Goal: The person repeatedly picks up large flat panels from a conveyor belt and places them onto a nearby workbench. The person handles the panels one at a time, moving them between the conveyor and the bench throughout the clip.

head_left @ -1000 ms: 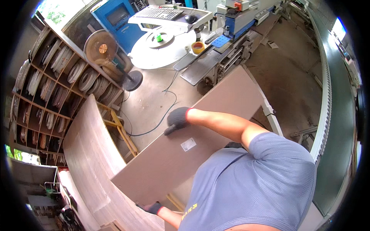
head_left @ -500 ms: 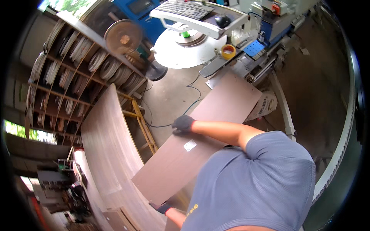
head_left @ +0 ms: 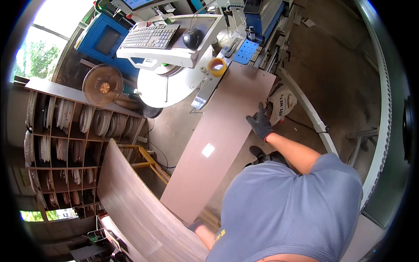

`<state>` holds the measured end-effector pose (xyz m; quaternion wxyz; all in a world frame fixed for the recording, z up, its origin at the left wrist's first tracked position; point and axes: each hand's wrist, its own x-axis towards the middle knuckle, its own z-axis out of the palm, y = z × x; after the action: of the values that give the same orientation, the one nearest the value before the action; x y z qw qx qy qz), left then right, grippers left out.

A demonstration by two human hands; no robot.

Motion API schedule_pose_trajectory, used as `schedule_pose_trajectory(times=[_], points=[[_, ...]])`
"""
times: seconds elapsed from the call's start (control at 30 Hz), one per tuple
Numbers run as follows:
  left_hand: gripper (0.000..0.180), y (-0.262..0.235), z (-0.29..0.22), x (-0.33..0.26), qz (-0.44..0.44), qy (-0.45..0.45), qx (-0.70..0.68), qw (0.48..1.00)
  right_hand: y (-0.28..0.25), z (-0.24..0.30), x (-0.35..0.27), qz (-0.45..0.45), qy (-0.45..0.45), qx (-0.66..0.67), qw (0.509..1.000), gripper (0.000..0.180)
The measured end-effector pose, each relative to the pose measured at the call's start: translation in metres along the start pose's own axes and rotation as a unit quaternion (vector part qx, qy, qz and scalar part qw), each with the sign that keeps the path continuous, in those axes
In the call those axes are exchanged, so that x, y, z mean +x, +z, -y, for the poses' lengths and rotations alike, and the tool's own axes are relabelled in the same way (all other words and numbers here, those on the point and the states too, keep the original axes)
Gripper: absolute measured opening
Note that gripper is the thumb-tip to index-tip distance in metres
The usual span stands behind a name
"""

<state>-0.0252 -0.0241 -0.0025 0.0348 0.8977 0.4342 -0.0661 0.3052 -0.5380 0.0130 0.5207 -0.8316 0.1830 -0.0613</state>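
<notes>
A long pinkish-brown board (head_left: pixel 218 122) with a small white label lies slantwise in front of me, its far end at the machine. My right hand (head_left: pixel 261 124), in a dark glove with a red cuff, is at the board's right long edge. Its fingers are spread, the tips touching the edge. My left hand (head_left: pixel 196 225), gloved alike, grips the board's near end low in the picture, its fingers partly hidden.
A larger wood-grain panel (head_left: pixel 135 192) lies left on a yellow frame (head_left: pixel 150 163). Ahead stand a machine with a blue perforated plate (head_left: pixel 245 51), yellow tape roll (head_left: pixel 217 67), keyboard (head_left: pixel 150 36) and mouse (head_left: pixel 192 39). A fan (head_left: pixel 102 85) and shelf of edging rolls (head_left: pixel 65 146) are left.
My right hand has moved from the board's left long edge to its right long edge. The board's far end now lies closer against the machine. The view has turned.
</notes>
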Motion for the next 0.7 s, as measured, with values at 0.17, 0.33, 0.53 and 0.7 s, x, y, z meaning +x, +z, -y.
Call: schedule_pose_trajectory(times=[0.17, 0.33, 0.53, 0.7], points=[[0.045, 0.0, -0.015, 0.0, -0.004, 0.002, -0.03, 1.0, 0.004, -0.043, 0.025, -0.014, 0.019, 0.014, 1.0, 0.082], [0.044, 0.001, -0.023, -0.003, -0.004, 0.002, -0.049, 0.999, -0.026, 0.008, 0.014, 0.086, 0.037, 0.038, 0.995, 0.088], [0.044, -0.001, -0.03, -0.002, -0.009, 0.004, -0.075, 0.997, -0.007, -0.019, 0.021, 0.028, -0.02, 0.008, 0.999, 0.096], [0.044, 0.0, -0.043, 0.004, -0.018, 0.019, -0.11, 0.994, 0.0, -0.035, 0.038, -0.101, -0.147, -0.067, 0.982, 0.091]])
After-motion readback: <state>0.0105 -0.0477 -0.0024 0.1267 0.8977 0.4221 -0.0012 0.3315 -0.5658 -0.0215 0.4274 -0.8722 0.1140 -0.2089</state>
